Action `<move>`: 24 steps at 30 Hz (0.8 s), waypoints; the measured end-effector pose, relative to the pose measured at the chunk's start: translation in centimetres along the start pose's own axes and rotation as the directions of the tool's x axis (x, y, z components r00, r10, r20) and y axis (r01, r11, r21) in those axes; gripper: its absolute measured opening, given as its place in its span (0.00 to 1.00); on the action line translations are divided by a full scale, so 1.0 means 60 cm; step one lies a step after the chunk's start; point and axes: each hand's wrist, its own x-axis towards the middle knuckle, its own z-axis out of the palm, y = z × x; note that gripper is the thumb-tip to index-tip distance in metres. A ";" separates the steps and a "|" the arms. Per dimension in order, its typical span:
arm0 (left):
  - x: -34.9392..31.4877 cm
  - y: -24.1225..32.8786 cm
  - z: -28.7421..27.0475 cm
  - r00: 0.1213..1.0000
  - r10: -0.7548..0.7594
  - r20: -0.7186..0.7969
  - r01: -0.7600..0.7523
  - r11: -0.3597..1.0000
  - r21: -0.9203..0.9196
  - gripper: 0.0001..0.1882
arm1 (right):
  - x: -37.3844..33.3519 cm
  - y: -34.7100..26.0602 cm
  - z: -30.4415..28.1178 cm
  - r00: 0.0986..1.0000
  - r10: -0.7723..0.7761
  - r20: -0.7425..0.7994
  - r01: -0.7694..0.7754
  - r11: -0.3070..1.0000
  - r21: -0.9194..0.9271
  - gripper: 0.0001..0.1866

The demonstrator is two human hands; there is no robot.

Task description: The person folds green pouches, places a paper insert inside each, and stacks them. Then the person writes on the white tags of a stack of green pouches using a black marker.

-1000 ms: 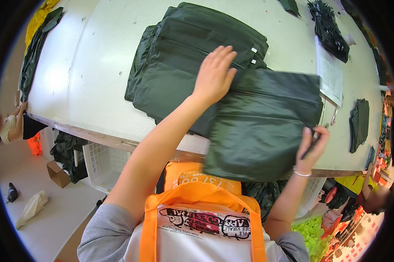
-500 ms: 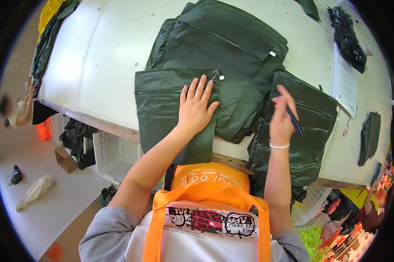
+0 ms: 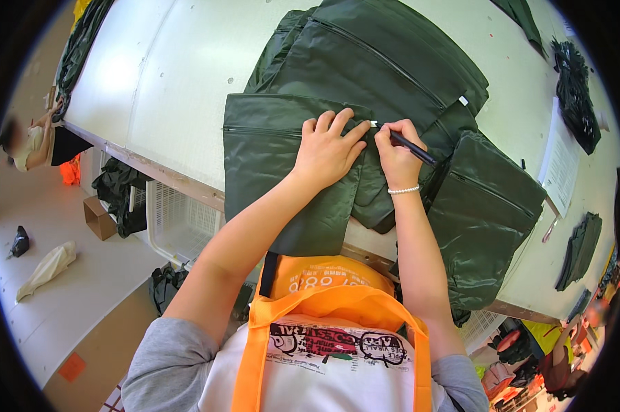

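Note:
A dark green fabric piece point(image 3: 275, 175) with a zipper across it lies flat near the table's front edge. My left hand point(image 3: 329, 147) rests on its right part, fingers apart, the fingertips beside a small white label point(image 3: 374, 124). In my right hand point(image 3: 400, 159) is a black pen point(image 3: 416, 150), its tip end at that label. Behind the piece spreads a larger stack of dark green zippered fabric point(image 3: 392, 65), with another white label point(image 3: 463, 101) at its right edge. More folded green pieces point(image 3: 492, 206) lie to the right, overhanging the front edge.
On the pale table point(image 3: 179, 82), a paper sheet point(image 3: 558, 161), a black bundle point(image 3: 575, 96) and a folded dark stack point(image 3: 579, 250) lie at the right. Below the edge is a white plastic basket point(image 3: 179, 223). Another person point(image 3: 38, 144) is at the far left.
My right hand has moved left from over the right-hand pieces to the label, bringing the pen onto it. My left hand has slid closer to the label. The whole view has shifted slightly.

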 end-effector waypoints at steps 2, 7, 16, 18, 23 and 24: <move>0.001 0.000 0.001 1.000 0.001 -0.007 -0.001 1.000 0.005 0.19 | 0.001 0.000 0.002 1.000 0.000 0.002 0.000 1.000 0.002 0.06; 0.003 0.001 0.004 1.000 -0.008 -0.003 0.008 1.000 0.017 0.19 | 0.002 -0.002 0.005 1.000 -0.013 -0.002 0.012 1.000 -0.020 0.06; 0.002 0.001 0.006 1.000 -0.004 -0.019 0.004 1.000 0.016 0.19 | 0.001 0.004 0.001 0.997 -0.078 0.029 0.079 0.995 -0.053 0.06; 0.004 0.003 0.003 1.000 -0.006 -0.020 0.006 1.000 0.008 0.19 | 0.001 0.006 -0.001 0.998 -0.063 0.026 0.063 0.998 -0.018 0.05; 0.004 0.002 0.005 0.997 -0.055 -0.057 0.051 0.996 -0.071 0.19 | -0.034 -0.025 -0.016 0.998 0.014 -0.057 -0.006 0.990 0.138 0.06; 0.006 0.000 0.006 0.993 -0.092 -0.069 0.083 0.989 -0.119 0.19 | -0.050 -0.032 -0.020 0.990 -0.142 0.016 0.143 0.978 -0.154 0.08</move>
